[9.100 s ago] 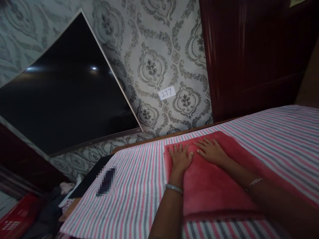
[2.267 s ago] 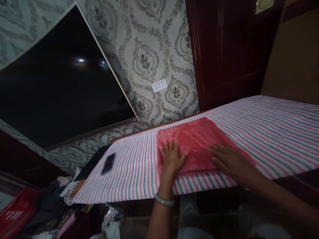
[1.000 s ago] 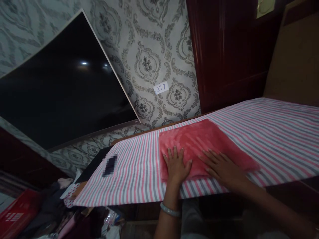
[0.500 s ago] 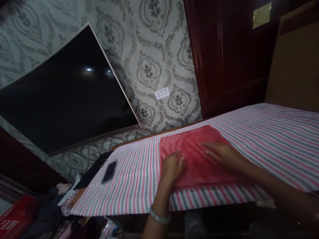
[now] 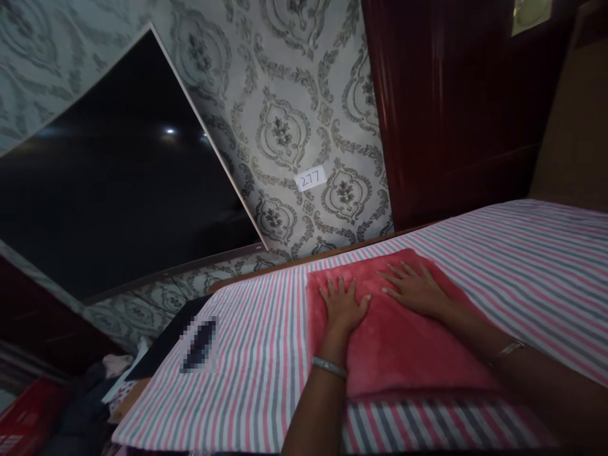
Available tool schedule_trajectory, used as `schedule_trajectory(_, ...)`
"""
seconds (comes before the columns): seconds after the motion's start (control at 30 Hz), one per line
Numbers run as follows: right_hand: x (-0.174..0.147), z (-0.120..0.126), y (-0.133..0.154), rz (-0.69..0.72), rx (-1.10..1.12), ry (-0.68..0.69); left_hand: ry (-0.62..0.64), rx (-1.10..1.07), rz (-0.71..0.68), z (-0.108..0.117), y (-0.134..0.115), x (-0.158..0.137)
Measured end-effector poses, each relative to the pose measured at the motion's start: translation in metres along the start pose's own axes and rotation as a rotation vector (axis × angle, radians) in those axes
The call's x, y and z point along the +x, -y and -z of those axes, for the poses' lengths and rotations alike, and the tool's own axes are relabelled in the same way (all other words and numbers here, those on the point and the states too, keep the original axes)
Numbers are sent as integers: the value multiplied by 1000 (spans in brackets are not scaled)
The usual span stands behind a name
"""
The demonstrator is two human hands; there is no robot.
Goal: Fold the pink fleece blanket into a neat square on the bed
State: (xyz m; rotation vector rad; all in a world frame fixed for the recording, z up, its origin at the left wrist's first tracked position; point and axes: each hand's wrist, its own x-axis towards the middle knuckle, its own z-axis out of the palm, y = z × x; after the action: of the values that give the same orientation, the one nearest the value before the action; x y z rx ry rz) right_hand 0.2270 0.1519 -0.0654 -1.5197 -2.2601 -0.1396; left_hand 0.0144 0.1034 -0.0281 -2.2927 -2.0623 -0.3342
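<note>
Where the cloth (image 5: 403, 354) lay: on sheet (image 5: 251, 354), under left hand (image 5: 342, 309) and right hand (image 5: 415, 291).
Hands: were flat, spread wide.
Cloth's left edge: lay nearer left hand.

A pale-framed black television (image 5: 133, 171) was in front of grey patterned wallpaper (image 5: 282, 130), with a white card (image 5: 310, 178) marked 277 to its right and dark red panelling (image 5: 451, 114) beyond. A blurred-out dark object (image 5: 199, 345) lay on the striped cloth (image 5: 256, 342), and dark fabric (image 5: 83, 405) sat beside a red container (image 5: 28, 415) at lower left
</note>
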Motion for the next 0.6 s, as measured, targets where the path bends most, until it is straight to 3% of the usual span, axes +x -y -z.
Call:
schedule_trajectory(0.3,5,-7,-4,-9,-7,14,40,-14,16,5,-1,2)
schedule_trajectory(0.47,9,0,-3,-13,2,8,109,-30,17,19,-3,1)
schedule_trajectory(0.6,-10,11,-5,-24,18,20,173,-40,-4,33,-4,-21)
